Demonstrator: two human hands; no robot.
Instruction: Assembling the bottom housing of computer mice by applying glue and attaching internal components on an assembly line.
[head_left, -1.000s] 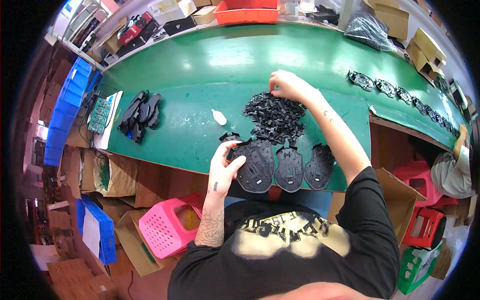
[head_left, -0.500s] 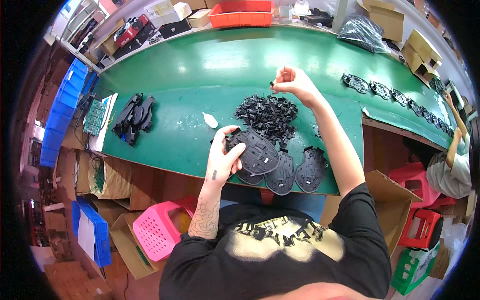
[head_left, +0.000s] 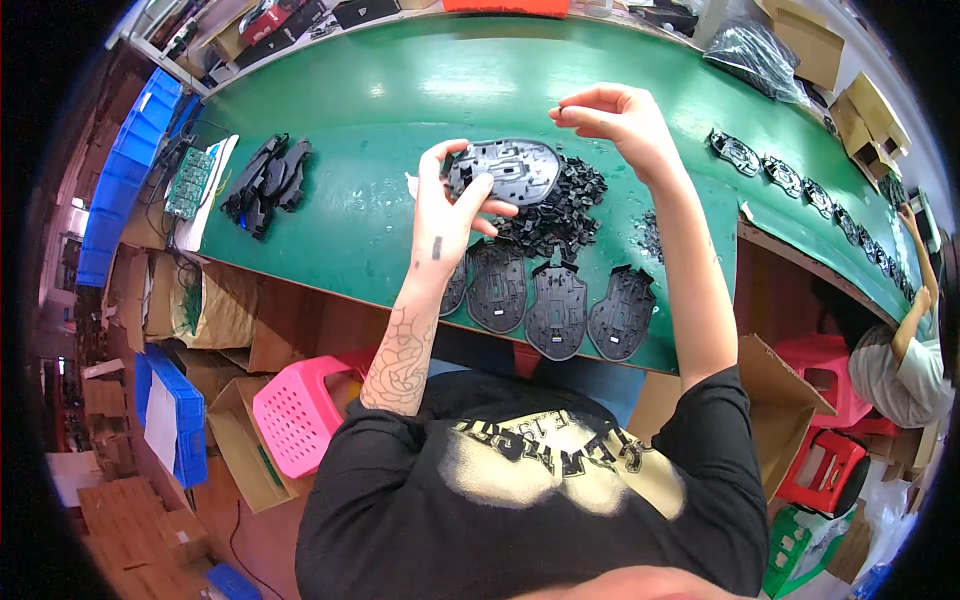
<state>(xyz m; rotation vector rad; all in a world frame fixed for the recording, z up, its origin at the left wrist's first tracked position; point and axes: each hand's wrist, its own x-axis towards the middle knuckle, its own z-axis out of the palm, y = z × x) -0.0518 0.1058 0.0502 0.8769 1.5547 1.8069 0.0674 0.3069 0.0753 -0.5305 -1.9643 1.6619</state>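
Observation:
My left hand (head_left: 452, 200) grips a black plastic mouse base shell (head_left: 518, 172), raised over the green table with its inner side showing. Fingers of my right hand (head_left: 625, 125) pinch a small black plastic piece (head_left: 560, 112), held apart from the shell and to its right. Beneath the shell lies a heap of small black plastic pieces (head_left: 575, 205), partly hidden by it. Several more mouse base shells (head_left: 557, 312) lie in a row along the table's near edge. A white bottle behind my left hand is mostly covered.
Curved black plastic parts (head_left: 268, 185) are piled at left, beside green circuit boards (head_left: 188, 183). A few more small pieces (head_left: 650, 235) lie near my right forearm. Mouse shells (head_left: 783, 178) line the right-hand bench, where another person's arm (head_left: 915, 300) reaches in. A pink stool (head_left: 298, 415) stands below.
My left hand has lifted the shell up and away from me, tilting it. My right hand, still pinching the small piece, has shifted slightly right. The view has tipped downward.

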